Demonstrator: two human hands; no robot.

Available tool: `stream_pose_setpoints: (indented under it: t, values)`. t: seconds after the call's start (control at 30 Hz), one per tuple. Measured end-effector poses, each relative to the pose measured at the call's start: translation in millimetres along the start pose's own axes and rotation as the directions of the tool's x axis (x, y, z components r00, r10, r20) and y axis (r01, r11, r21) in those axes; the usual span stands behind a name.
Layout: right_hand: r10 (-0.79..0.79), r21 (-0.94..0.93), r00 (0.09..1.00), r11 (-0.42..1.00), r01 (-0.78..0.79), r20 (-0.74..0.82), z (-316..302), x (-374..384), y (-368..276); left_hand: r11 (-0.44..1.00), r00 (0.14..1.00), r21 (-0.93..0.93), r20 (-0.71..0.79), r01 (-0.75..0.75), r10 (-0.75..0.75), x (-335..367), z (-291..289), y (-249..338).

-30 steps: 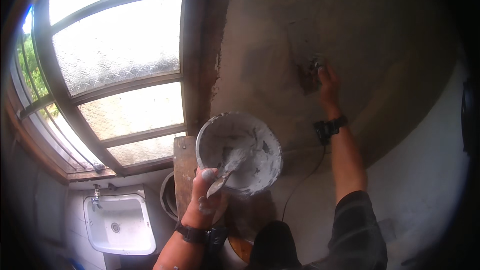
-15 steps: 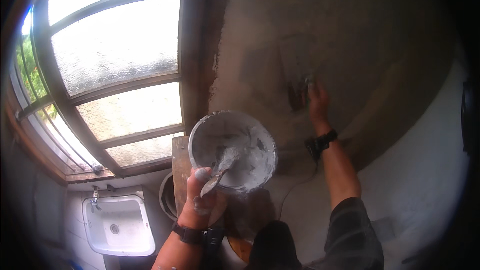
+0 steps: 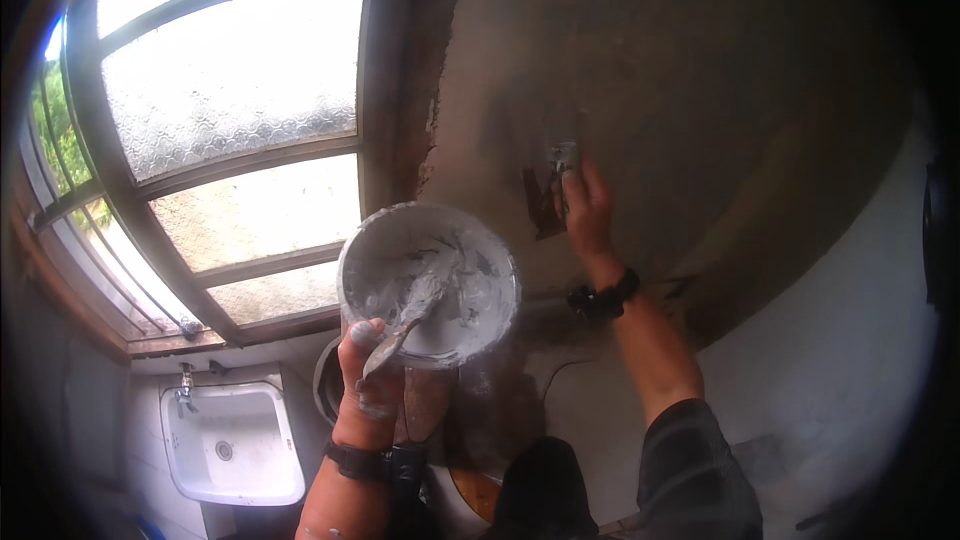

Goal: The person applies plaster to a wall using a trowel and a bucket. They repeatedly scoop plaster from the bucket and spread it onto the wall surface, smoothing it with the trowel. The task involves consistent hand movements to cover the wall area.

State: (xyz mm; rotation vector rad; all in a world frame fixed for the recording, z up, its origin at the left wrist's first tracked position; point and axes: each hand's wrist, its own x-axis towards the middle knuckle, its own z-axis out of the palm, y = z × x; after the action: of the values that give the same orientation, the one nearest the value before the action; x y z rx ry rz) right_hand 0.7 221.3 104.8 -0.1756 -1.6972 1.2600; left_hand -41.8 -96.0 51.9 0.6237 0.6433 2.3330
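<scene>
My left hand (image 3: 358, 365), smeared with grey paste, is closed on the near left side of a round bucket (image 3: 507, 285). Thick grey-white plaster (image 3: 465, 315) coats the bucket's inside. A paste-covered scooping tool (image 3: 388, 348) leans in it, its near end crossing the rim beside my thumb. My fingers under the bucket are hidden. Up and to the right, my right hand (image 3: 590, 208) is wrapped round the grip of a plastering trowel (image 3: 541, 202). That trowel is at the dim wall (image 3: 660, 90); whether its blade touches is too dark to tell.
A wood-framed window (image 3: 366, 90) with bright textured panes is at the left, next to the wall's rough edge. Below it sits a white sink (image 3: 240, 445) with a tap (image 3: 186, 390). A round-rimmed container (image 3: 325, 380) stands behind my left hand.
The bucket and my left hand have shifted left and slightly up. My right hand has moved the trowel leftward across the wall, nearer the window.
</scene>
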Motion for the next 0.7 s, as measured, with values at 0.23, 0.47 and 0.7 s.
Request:
stream_pose_setpoints:
  t: [0.23,0.47,0.7]
  values:
    - [-0.246,-0.034,0.968,0.969,0.245,-0.039,25.8,37.1,4.3,0.995,0.957,-0.097,-0.288,0.009,-0.036,1.1,-24.2,-11.4]
    - [-0.074,-0.021,0.997,0.997,0.074,-0.001,6.3,-15.1,53.1,0.988,0.965,-0.153,-0.257,0.02,-0.059,0.8,-39.7,-15.4]
    - [-0.164,0.01,0.986,0.986,0.165,-0.013,29.9,20.7,-43.9,0.993,0.981,-0.102,-0.19,-0.051,0.031,-4.7,-31.8,-11.7]
